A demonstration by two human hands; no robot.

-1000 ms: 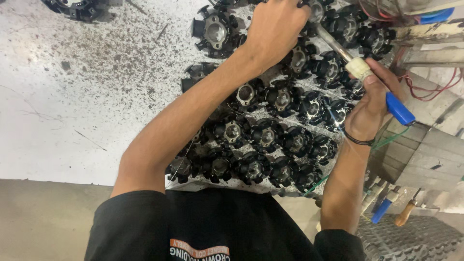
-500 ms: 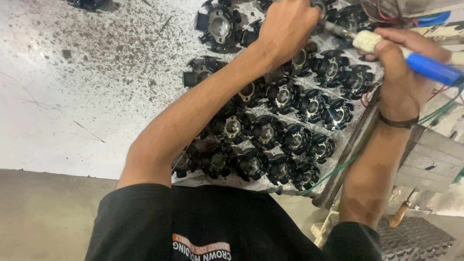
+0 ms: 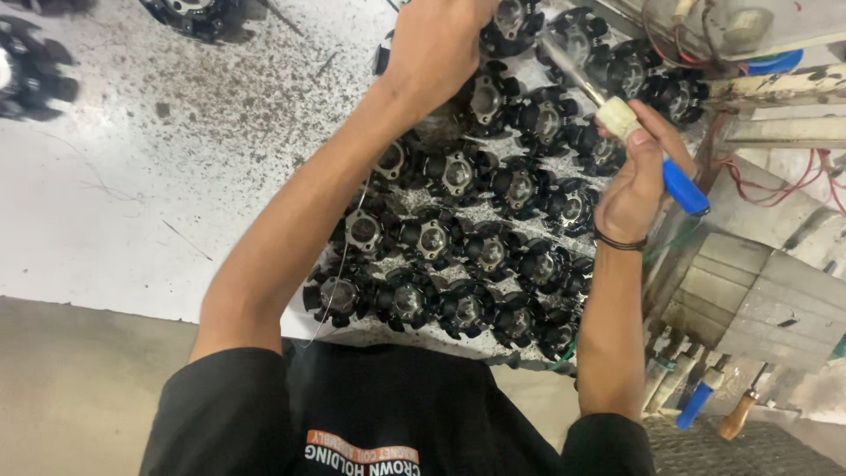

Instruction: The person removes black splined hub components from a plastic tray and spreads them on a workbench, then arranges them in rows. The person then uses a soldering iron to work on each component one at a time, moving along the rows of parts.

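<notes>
A white, speckled desk [image 3: 132,176] carries rows of black round parts [image 3: 458,247] with metal centres, packed along its right edge. The left hand [image 3: 441,44] reaches to the far edge, fingers closed down on one part there. The right hand [image 3: 639,181] grips a tool [image 3: 652,154] with a blue handle, its metal tip over the far rows.
</notes>
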